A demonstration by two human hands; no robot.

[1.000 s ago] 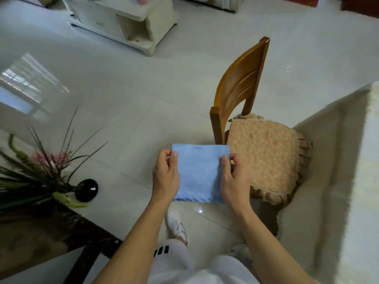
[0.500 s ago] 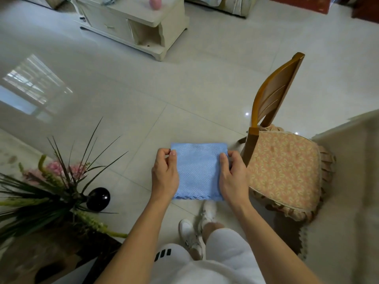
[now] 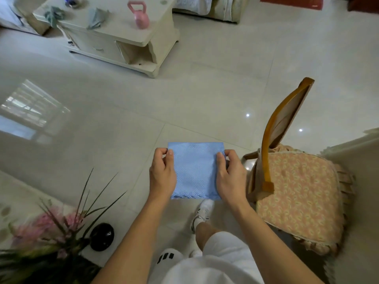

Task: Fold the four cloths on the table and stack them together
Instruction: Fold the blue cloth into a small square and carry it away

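Note:
A folded light-blue cloth (image 3: 195, 171) hangs flat in the air in front of me, over the tiled floor. My left hand (image 3: 163, 173) pinches its left edge and my right hand (image 3: 230, 175) pinches its right edge. Far off at the top left stands a cream low table (image 3: 114, 33). Two crumpled grey-green cloths lie on it: one (image 3: 53, 14) near its left end, another (image 3: 97, 16) toward the middle. No other cloth shows.
A pink kettlebell (image 3: 140, 15) stands on the low table. A wooden chair (image 3: 287, 160) with a floral cushion is close on my right. A plant with a black vase (image 3: 102, 236) sits at lower left. My leg and white shoe (image 3: 202, 214) are below the cloth.
The view has swung toward the low table, now in sight with its cloths; the chair has slid right. Both hands keep the same hold on the blue cloth.

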